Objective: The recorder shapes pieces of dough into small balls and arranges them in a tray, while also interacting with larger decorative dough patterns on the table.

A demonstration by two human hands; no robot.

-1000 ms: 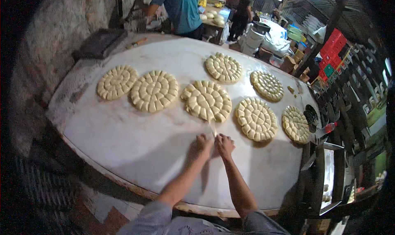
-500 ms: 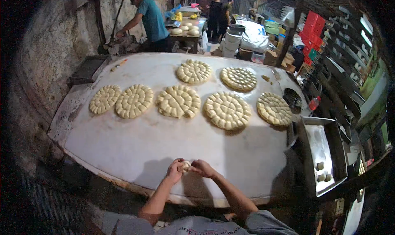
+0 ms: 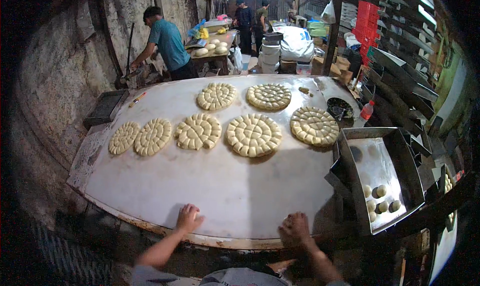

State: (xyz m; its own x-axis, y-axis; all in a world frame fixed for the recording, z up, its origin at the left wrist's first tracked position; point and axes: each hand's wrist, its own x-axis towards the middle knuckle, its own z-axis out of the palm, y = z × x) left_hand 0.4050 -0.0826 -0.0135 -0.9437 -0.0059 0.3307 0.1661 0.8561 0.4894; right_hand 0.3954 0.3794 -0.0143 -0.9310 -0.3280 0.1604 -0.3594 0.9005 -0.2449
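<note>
My left hand [image 3: 188, 219] is curled down on the pale tabletop near its front edge. A bit of pale dough shows at its fingers, mostly covered by them. Farther right, in the shadowed part of the table, my right hand [image 3: 295, 227] is likewise cupped over a small piece of dough, largely hidden under the fingers. Beyond both hands lie several round slabs of dough scored into segments, among them one in the middle [image 3: 254, 135] and one at the right [image 3: 314, 126]. Several small dough balls [image 3: 381, 191] sit in a metal tray to my right.
The deep metal tray [image 3: 351, 158] stands at the table's right edge. Behind it are a dark round pan [image 3: 340, 108] and a red-capped bottle [image 3: 367, 110]. A small-handled tool [image 3: 137, 100] and a dark tray [image 3: 106, 107] lie far left. A person in teal [image 3: 170, 45] works beyond.
My hands have moved apart from the single piece of dough they held together, left hand leftward, right hand rightward, down onto the table. The view has shifted, showing more balls in the tray.
</note>
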